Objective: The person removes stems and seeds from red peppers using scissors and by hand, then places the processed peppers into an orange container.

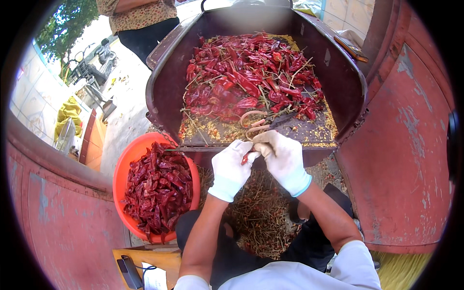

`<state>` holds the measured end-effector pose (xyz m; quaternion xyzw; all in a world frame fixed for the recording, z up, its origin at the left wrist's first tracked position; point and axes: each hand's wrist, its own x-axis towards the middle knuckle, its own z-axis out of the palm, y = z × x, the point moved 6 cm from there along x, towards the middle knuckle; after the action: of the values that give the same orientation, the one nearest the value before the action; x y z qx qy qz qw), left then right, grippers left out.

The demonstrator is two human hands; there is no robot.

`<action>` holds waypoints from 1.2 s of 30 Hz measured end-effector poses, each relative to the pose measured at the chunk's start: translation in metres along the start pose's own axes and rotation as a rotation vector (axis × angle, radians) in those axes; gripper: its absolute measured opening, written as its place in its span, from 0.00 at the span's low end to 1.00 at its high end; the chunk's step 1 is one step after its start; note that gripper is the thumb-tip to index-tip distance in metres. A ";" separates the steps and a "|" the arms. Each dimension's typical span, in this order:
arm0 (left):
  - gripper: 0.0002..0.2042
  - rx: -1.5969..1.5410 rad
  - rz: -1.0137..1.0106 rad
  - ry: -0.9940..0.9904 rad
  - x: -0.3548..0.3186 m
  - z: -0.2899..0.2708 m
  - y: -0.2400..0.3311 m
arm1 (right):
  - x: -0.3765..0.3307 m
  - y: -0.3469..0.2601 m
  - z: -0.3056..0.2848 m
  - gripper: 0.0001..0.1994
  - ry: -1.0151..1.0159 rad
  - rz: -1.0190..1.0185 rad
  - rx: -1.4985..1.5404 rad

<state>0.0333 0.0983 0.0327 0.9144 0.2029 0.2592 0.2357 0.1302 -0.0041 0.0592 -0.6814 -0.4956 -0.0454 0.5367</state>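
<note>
Both my hands wear white gloves and meet just in front of the metal tray's near edge. My left hand (231, 165) is closed, pinching a dried red chili pepper (245, 158) that pokes out between its fingertips. My right hand (284, 157) is closed against it, thumb and fingers pressed together; what they pinch is hidden. Right beyond my fingertips, scissors with pale pink loop handles (252, 115) lie on the tray. Behind them spreads a heap of dried chili peppers with stems (246, 77). An orange basin (120, 169) full of dark red chili peppers stands left of my left hand.
The deep metal tray (353, 87) is strewn with yellow seeds near its front. Cut stems (258, 212) litter the floor between my legs. Red metal doors (396, 145) flank me. A person (140, 24) stands at the far left. A wooden stool (166, 258) holds a black device.
</note>
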 end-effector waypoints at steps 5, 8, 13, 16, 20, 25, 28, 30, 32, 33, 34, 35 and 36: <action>0.08 -0.621 0.013 0.071 -0.004 0.001 -0.002 | 0.000 0.038 0.002 0.08 0.004 0.625 0.848; 0.10 -0.810 -0.175 -0.006 -0.004 -0.001 0.001 | 0.009 0.059 -0.006 0.07 0.022 0.672 0.869; 0.11 -0.798 -0.267 -0.009 -0.002 -0.004 -0.005 | 0.029 0.079 -0.031 0.09 0.050 0.375 0.189; 0.13 -1.124 -0.314 -0.005 -0.002 -0.007 -0.008 | 0.044 0.091 -0.045 0.08 0.145 0.218 -0.265; 0.19 -1.432 -0.372 -0.049 -0.004 -0.002 -0.020 | 0.058 0.114 -0.043 0.15 0.109 0.065 -0.549; 0.17 -1.431 -0.392 -0.011 -0.009 -0.004 -0.023 | 0.060 0.153 -0.010 0.19 -0.054 0.053 -0.860; 0.15 -1.365 -0.390 -0.003 -0.009 -0.008 -0.023 | 0.068 0.161 -0.010 0.14 -0.050 0.183 -0.793; 0.15 -1.336 -0.411 -0.033 -0.009 -0.008 -0.025 | 0.070 0.157 -0.015 0.12 -0.030 0.242 -0.760; 0.15 -1.315 -0.423 -0.037 -0.008 -0.008 -0.026 | 0.072 0.148 -0.022 0.11 0.025 0.253 -0.765; 0.15 -1.309 -0.422 -0.024 -0.008 -0.009 -0.026 | 0.074 0.140 -0.028 0.11 0.035 0.312 -0.767; 0.14 -1.302 -0.422 -0.010 -0.008 -0.010 -0.025 | 0.076 0.130 -0.034 0.10 0.045 0.369 -0.768; 0.15 -1.304 -0.432 0.038 -0.008 -0.011 -0.025 | 0.076 0.127 -0.037 0.10 0.054 0.426 -0.768; 0.15 -1.312 -0.440 0.083 -0.007 -0.012 -0.022 | 0.076 0.121 -0.043 0.11 0.119 0.388 -0.766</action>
<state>0.0156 0.1165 0.0269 0.5099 0.1940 0.3091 0.7790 0.2764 0.0179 0.0393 -0.9081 -0.2740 -0.1634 0.2714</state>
